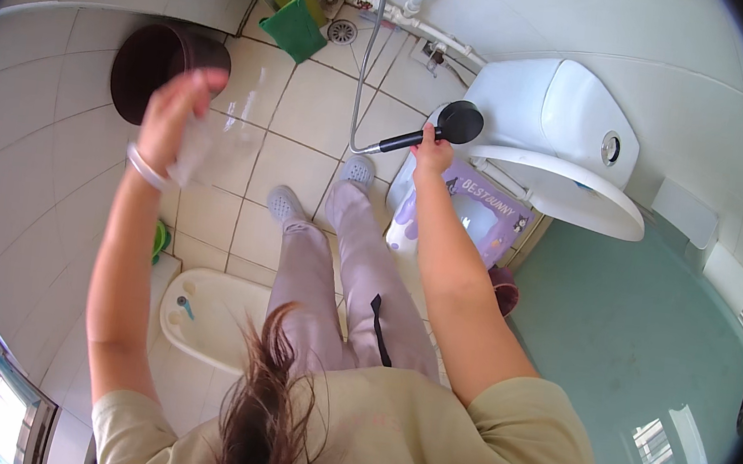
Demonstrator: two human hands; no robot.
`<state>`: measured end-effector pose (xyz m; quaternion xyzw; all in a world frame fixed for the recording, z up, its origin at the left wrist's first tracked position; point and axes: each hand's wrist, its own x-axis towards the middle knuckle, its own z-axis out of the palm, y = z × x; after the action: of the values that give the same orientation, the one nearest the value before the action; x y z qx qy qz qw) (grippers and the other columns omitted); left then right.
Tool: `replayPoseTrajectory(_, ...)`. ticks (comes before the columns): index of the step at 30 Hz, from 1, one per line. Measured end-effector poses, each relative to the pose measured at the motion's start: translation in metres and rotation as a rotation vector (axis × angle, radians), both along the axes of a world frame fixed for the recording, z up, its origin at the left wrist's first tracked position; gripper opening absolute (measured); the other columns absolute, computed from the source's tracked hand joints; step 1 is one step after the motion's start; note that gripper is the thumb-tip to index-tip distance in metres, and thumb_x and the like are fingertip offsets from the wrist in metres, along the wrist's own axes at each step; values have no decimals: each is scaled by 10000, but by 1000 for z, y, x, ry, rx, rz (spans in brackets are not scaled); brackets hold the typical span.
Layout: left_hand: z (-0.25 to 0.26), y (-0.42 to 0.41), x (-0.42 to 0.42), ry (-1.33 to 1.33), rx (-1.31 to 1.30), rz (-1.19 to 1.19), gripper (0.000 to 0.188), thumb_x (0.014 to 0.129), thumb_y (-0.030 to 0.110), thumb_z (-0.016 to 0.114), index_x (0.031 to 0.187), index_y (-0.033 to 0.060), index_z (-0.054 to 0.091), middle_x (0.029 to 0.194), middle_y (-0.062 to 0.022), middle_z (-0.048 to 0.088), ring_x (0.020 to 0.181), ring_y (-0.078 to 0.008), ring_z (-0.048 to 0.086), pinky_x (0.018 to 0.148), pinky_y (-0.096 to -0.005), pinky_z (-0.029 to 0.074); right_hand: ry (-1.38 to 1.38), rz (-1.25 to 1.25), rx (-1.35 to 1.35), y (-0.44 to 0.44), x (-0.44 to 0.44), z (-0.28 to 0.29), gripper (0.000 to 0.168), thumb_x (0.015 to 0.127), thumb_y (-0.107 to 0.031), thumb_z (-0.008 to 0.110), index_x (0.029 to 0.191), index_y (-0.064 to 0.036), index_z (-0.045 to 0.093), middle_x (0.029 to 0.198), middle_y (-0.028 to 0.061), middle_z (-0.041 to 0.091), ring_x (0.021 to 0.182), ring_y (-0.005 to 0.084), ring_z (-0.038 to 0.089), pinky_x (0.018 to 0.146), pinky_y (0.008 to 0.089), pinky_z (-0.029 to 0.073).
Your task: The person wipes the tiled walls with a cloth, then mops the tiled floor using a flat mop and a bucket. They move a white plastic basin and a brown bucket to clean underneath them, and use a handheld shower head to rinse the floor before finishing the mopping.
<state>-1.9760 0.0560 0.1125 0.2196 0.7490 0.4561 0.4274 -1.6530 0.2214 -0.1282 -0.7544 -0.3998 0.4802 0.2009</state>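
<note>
In front of the toilet, my right hand (433, 153) grips the black handle of a hand shower head (461, 122). A metal shower hose (366, 59) runs up from the handle's lower end. My left hand (175, 117), blurred by motion, is raised in front of a dark brown bucket (149, 69). Its fingers look curled, and a thin whitish translucent sheet (195, 150) hangs at the palm; blur hides what it is. Below my right hand, a purple printed step or mat (492, 194) is at the toilet's base, partly covered by my forearm.
The white toilet (563, 116) has its lid (558, 195) raised. A green dustpan (295, 29) stands by the floor drain (343, 32) and wall pipes (429, 29). A cream baby bathtub (212, 306) lies left of my legs. Greenish glass (628, 330) is at right.
</note>
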Motion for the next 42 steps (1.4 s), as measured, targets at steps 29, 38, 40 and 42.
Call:
replayPoseTrajectory(29,-96,32,158,-942,187,-215,590,751,489,635,1039,-20,563,939,-96,583,870,-160,539,796,-283,431,-73,648,603,-101,-32,159,252,735,-173,696,919,-36,593,723,70,632,605,173,618,585,273,478)
replayPoseTrajectory(38,-115,17,163,-621,-44,-183,630,743,490,634,1058,-52,565,954,-143,594,888,-180,543,782,-301,435,-74,628,452,-105,-20,136,236,755,-195,666,915,-36,597,757,93,629,642,209,620,582,296,478)
replayPoseTrajectory(40,-141,-18,170,-408,-97,-102,655,694,576,617,925,-37,629,841,-133,620,789,-186,567,723,-300,446,-167,827,432,-121,-6,112,245,747,-223,668,879,-31,590,750,114,618,649,253,613,584,330,478)
replayPoseTrajectory(42,-146,-62,166,-382,-288,-97,675,684,595,610,935,-31,630,878,-156,624,832,-209,580,757,-311,444,-214,1031,454,-134,0,98,254,737,-245,673,851,-37,583,732,130,608,646,286,602,577,356,474)
